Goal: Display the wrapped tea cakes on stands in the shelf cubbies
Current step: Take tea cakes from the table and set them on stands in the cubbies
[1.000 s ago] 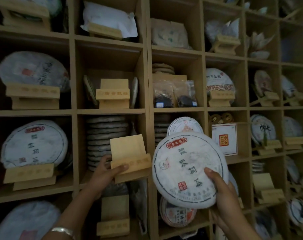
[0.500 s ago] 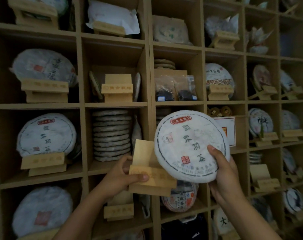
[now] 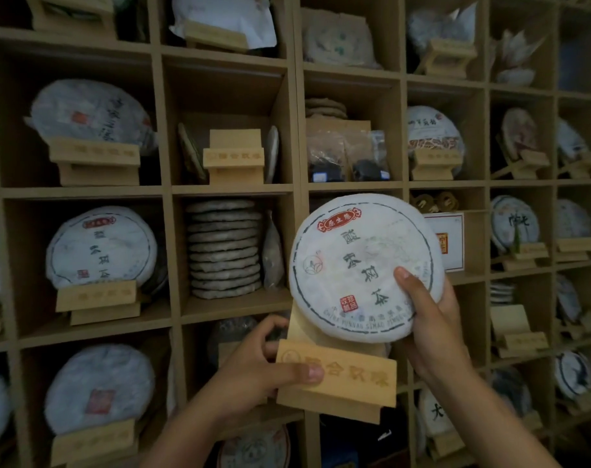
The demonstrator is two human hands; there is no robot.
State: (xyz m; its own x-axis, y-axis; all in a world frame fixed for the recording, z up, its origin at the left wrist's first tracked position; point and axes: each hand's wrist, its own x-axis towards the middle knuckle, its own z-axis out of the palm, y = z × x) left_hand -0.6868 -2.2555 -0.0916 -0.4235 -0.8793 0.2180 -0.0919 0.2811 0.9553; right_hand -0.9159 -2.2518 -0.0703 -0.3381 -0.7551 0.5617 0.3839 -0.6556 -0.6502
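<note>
Two hands work close to the camera, in front of the shelf. The left hand grips a pale wooden display stand with engraved characters, thumb laid across its front bar. The right hand holds a round tea cake in white paper printed with a red label and dark characters, thumb on its face, its lower edge just behind the stand's bar. Behind them, the tan wooden cubby shelf carries more wrapped cakes on stands, plus a stack of bare brown tea cakes in the middle cubby.
</note>
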